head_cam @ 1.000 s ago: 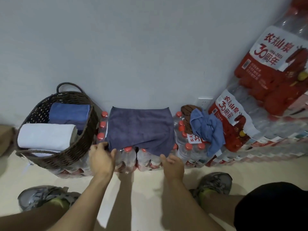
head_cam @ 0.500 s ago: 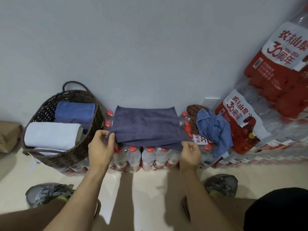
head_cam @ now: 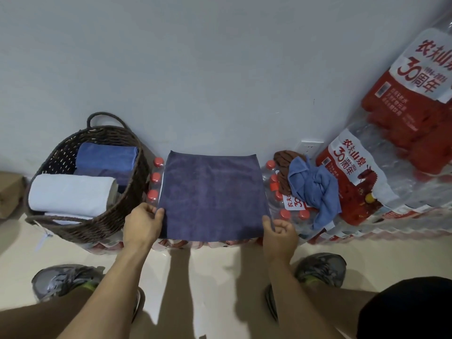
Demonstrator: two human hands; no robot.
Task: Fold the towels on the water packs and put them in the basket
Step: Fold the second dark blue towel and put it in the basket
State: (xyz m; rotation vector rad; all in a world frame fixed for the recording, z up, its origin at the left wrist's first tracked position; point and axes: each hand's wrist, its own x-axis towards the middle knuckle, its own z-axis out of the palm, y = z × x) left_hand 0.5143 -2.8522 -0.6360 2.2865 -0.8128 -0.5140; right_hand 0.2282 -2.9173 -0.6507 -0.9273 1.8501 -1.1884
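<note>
The surface here is the top of a row of shrink-wrapped water packs (head_cam: 288,206) with red caps, set on a pale floor (head_cam: 215,277) against a plain grey-white wall (head_cam: 220,69). A dark purple towel (head_cam: 212,194) lies spread flat across the packs, its near edge hanging just over their front. The left hand (head_cam: 143,225) pinches the near left corner between thumb and fingers (head_cam: 149,208); the right hand (head_cam: 278,234) grips the near right corner with curled fingers. To the left, on more packs, stands a dark wicker basket (head_cam: 85,226) holding a folded blue towel (head_cam: 107,157) and a rolled white towel (head_cam: 71,194) side by side. To the right lie a crumpled light blue towel (head_cam: 314,189) and, partly under it, a brown cloth (head_cam: 283,160), beside taller stacked packs with red labels (head_cam: 352,172). A wall socket (head_cam: 309,148) peeks out behind the brown cloth. Grey shoes (head_cam: 61,280) stand on the floor. A cardboard box (head_cam: 9,192) is cut off at the left edge, and the stacked packs run out of view on the right. The lower basket contents are hidden by its rim.
</note>
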